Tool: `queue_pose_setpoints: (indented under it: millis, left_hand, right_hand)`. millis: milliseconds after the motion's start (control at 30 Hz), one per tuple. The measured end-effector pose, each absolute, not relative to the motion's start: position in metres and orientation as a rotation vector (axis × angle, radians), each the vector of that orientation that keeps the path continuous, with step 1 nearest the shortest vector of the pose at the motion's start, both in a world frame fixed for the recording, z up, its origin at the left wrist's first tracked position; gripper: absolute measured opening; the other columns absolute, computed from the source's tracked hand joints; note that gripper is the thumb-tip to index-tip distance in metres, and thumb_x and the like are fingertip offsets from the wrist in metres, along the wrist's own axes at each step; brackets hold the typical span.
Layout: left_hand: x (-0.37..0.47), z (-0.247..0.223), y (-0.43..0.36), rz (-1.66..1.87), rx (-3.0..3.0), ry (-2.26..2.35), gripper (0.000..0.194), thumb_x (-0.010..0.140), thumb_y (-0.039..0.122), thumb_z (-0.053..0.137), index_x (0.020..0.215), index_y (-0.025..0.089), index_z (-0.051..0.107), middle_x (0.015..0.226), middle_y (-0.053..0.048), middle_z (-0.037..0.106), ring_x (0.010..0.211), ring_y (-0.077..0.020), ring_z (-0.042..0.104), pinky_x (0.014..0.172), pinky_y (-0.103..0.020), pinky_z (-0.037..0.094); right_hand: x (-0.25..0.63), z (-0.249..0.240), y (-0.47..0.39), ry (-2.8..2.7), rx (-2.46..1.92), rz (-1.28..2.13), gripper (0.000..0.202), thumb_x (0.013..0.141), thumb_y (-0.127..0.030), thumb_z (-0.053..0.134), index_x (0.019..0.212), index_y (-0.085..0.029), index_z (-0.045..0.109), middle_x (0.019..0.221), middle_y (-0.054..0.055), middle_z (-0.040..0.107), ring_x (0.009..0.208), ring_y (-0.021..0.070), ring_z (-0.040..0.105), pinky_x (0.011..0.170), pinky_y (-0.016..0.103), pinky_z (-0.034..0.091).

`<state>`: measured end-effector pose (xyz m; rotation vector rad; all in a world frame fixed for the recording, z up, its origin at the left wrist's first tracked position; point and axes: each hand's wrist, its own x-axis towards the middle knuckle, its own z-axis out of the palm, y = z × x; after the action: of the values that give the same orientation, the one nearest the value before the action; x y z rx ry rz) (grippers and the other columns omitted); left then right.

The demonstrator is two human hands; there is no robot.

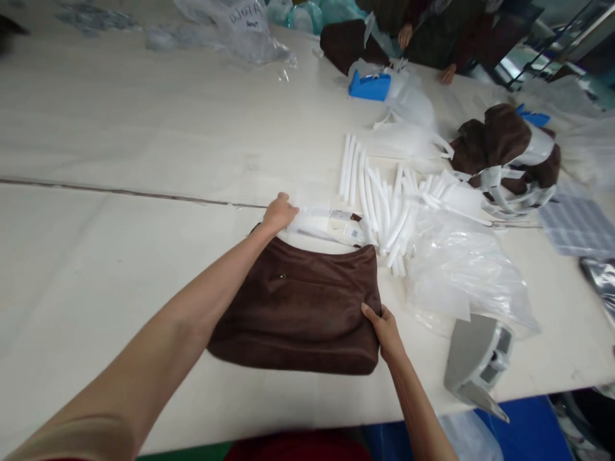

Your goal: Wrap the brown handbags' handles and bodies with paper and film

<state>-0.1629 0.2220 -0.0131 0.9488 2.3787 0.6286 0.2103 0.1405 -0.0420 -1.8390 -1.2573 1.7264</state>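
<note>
A dark brown handbag with a zipped slit across its front lies flat on the table before me. Its strap, covered in white wrapping with a paper label on it, stretches along above the bag's curved top edge. My left hand is closed on the strap's left end, above the bag's upper left corner; its fingertips are partly hidden. At the bag's right side, my right hand pinches the edge, thumb on the front and fingers behind.
White foam tubes lie in a pile beyond the bag. Clear plastic bags and a grey tape dispenser are on the right. Farther off are a blue tape dispenser, another brown bag and a co-worker's hands.
</note>
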Motion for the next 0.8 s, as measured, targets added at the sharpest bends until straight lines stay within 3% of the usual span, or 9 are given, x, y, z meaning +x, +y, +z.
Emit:
queue_pose_setpoints:
  millis: [100,167,300,367,433,533,633,800]
  left_hand:
    - [-0.161,0.018,0.165,0.745,1.243,2.300,0.045,0.087,0.035,0.059,0.128,0.017,0.056,0.130,-0.011,0.061,0.099,-0.0211,0.064,0.094,-0.033,0.047]
    - [-0.148,0.040,0.104,0.791,1.421,2.134,0.039,0.093,0.045,0.049,0.122,0.021,0.061,0.123,-0.008,0.065,0.105,-0.0223,0.063,0.095,-0.034,0.049]
    - [-0.104,0.056,-0.016,0.534,1.803,1.804,0.050,0.091,0.057,0.051,0.130,0.027,0.057,0.127,-0.007,0.065,0.118,-0.0248,0.059,0.106,-0.039,0.042]
    - [-0.084,0.048,-0.046,0.408,1.978,1.767,0.059,0.087,0.054,0.062,0.137,0.025,0.051,0.129,-0.009,0.063,0.120,-0.0275,0.057,0.110,-0.044,0.037]
    - [-0.070,0.035,-0.050,0.233,2.059,1.805,0.063,0.084,0.042,0.069,0.139,0.021,0.048,0.127,-0.012,0.063,0.116,-0.0290,0.057,0.104,-0.045,0.041]
    - [-0.063,0.024,-0.030,-0.032,2.069,1.844,0.045,0.083,0.029,0.071,0.124,0.018,0.055,0.110,-0.011,0.064,0.101,-0.0272,0.059,0.084,-0.039,0.046]
    - [-0.066,0.024,-0.010,-0.119,2.104,1.807,0.030,0.081,0.029,0.072,0.105,0.020,0.057,0.101,-0.007,0.062,0.095,-0.0248,0.059,0.076,-0.035,0.046]
    - [-0.066,0.016,0.002,-0.093,2.167,1.799,0.028,0.081,0.025,0.073,0.100,0.020,0.053,0.098,-0.005,0.063,0.094,-0.0223,0.060,0.073,-0.033,0.045]
  right_hand:
    - [0.217,-0.017,0.131,-1.615,-1.841,1.289,0.063,0.081,-0.059,0.060,0.124,-0.013,0.058,0.123,0.019,0.064,0.115,0.0327,0.060,0.096,0.049,0.051]
    - [0.222,0.006,0.116,-1.976,-1.618,1.039,0.057,0.089,-0.053,0.054,0.133,-0.016,0.053,0.138,0.018,0.054,0.129,0.0315,0.051,0.105,0.050,0.044]
    - [0.214,0.040,0.077,-2.710,-0.989,0.854,0.068,0.086,-0.040,0.067,0.147,-0.024,0.041,0.146,0.012,0.049,0.139,0.0321,0.039,0.116,0.053,0.028]
    - [0.202,0.040,0.066,-2.929,-0.879,0.713,0.074,0.082,-0.031,0.073,0.147,-0.022,0.039,0.141,0.014,0.053,0.133,0.0330,0.044,0.113,0.054,0.029]
    - [0.191,0.033,0.066,-3.046,-0.912,0.582,0.062,0.081,-0.024,0.074,0.137,-0.020,0.049,0.127,0.014,0.060,0.117,0.0307,0.053,0.100,0.049,0.038]
    - [0.182,0.024,0.076,-3.109,-1.052,0.439,0.035,0.080,-0.026,0.076,0.110,-0.018,0.060,0.105,0.011,0.064,0.095,0.0259,0.055,0.081,0.039,0.041]
    - [0.178,0.029,0.082,-3.117,-1.086,0.302,0.034,0.079,-0.031,0.078,0.103,-0.018,0.058,0.101,0.009,0.061,0.093,0.0252,0.051,0.076,0.036,0.037]
    - [0.162,0.024,0.080,-3.153,-1.030,0.146,0.029,0.080,-0.028,0.076,0.097,-0.019,0.054,0.096,0.007,0.059,0.089,0.0239,0.049,0.071,0.034,0.030]
